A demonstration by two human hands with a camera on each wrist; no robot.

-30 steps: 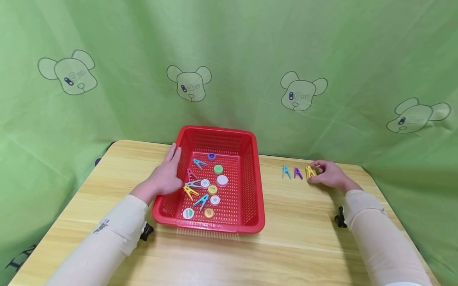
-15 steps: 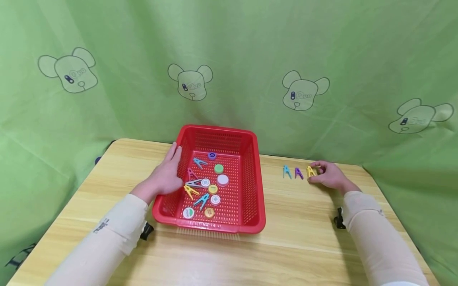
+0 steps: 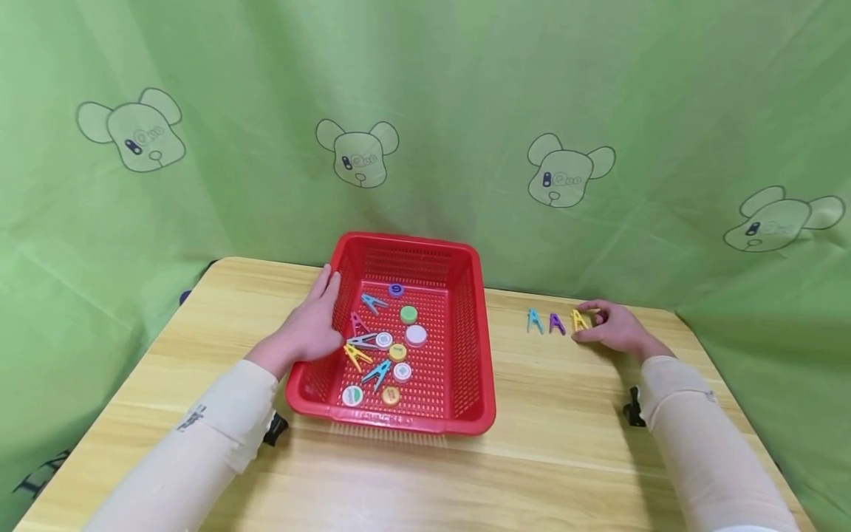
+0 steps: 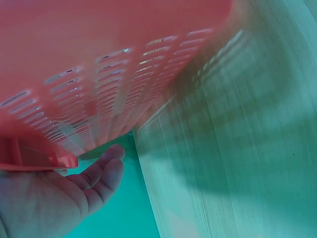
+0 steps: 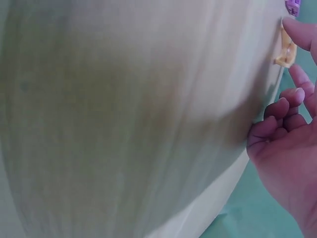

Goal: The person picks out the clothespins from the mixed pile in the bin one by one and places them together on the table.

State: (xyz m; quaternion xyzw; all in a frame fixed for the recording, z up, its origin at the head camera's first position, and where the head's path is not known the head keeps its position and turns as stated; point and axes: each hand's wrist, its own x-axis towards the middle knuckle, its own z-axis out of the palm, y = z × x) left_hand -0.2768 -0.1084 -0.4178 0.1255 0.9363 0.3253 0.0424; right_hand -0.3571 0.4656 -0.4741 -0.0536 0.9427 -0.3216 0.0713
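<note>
Pinching lightly, as far as I can judge, the thumb and forefinger of my right hand (image 3: 614,329) sit at either end of the yellow clip (image 3: 578,317), the other fingers curled in behind. That clip is on the table (image 3: 552,414), just beside the purple clip (image 3: 555,321), with the blue clip (image 3: 534,318) next along to the left. My left hand (image 3: 311,325) lies over the left side of the basket (image 3: 425,424), its fingers extended, not wrapped round it.

I'd call the work partly done: three clips make a row out on the table, and the clips left look to be those in the basket, mixed with caps.

Counting up, I see five clips inside: far blue clip (image 3: 368,300), pink clip (image 3: 355,319), grey clip (image 3: 355,342), second yellow clip (image 3: 352,351) and near blue clip (image 3: 382,367). With the row, that makes eight. The caps also number eight, all inside: purple cap (image 3: 396,290), green cap (image 3: 408,315), lilac cap (image 3: 416,335), yellow cap (image 3: 397,352), orange cap (image 3: 391,396), green-and-white cap (image 3: 352,396), and two white caps (image 3: 402,372) with printed tops.
</note>
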